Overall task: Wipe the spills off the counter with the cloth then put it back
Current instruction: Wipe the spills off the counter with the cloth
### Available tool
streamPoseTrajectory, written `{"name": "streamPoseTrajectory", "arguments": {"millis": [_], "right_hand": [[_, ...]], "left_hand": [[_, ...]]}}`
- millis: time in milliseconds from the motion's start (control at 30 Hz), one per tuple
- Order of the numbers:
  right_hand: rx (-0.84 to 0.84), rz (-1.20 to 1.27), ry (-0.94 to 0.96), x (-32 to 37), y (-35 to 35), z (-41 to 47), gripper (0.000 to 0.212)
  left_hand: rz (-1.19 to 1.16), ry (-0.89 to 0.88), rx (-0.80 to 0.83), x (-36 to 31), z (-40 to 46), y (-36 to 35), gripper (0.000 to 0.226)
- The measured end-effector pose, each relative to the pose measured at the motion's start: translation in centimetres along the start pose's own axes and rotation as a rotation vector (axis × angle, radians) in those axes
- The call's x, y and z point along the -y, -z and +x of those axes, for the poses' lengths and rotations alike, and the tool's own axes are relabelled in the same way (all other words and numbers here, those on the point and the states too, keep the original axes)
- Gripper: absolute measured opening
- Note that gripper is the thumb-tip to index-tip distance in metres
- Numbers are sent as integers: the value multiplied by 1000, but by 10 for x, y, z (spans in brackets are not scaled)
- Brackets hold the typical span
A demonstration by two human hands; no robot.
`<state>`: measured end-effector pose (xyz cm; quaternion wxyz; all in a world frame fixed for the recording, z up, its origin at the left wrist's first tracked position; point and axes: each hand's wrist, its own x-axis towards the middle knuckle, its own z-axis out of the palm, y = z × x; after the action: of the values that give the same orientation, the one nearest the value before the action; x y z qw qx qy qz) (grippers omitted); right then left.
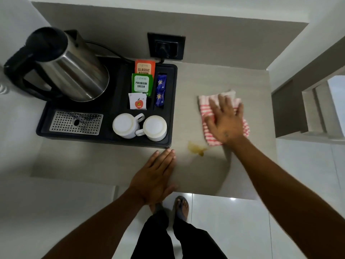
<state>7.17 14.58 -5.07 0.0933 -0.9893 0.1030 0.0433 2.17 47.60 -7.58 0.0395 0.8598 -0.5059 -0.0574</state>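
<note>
A red-and-white striped cloth (205,109) lies flat on the beige counter (201,174), right of the tray. My right hand (225,121) presses down on the cloth with its fingers spread, covering its middle. A small yellow-brown spill (196,148) sits on the counter just in front and to the left of the cloth, untouched by it. My left hand (155,176) rests palm-down on the counter near its front edge, fingers together, holding nothing.
A black tray (169,109) fills the counter's left half, carrying a steel kettle (71,66), tea sachets (142,83), two upturned white cups (141,126) and a metal drip grate (75,122). A wall socket (166,46) is behind. White walls flank both sides.
</note>
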Motion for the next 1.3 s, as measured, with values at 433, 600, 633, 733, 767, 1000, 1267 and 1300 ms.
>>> {"name": "streamPoseTrajectory", "arguments": {"millis": [433,600,633,733,767,1000,1267,1300], "right_hand": [[82,-38,121,70,-12,-22,65],[101,-12,191,30,-16,-99,62],[88,0,156,15,-12,-100,62],[73,0,18,-8,0,-71,64],[76,1,-14,-6,3,-59,65],[94,-30,70,64,-15,-78,61],[109,-17,63,12,-17,-164,62],[85,-2,-11,-4,-11,-155,62]], "left_hand": [[1,23,15,1,-1,2,87],[-7,25,52,-1,-3,1,86],[-7,26,54,-1,-3,1,86],[-7,36,35,-2,-2,2,85],[-11,34,31,-2,-3,3,85],[-19,27,13,-3,-4,4,88],[-4,28,29,-5,-5,7,89],[-2,31,28,-5,-5,7,89]]}}
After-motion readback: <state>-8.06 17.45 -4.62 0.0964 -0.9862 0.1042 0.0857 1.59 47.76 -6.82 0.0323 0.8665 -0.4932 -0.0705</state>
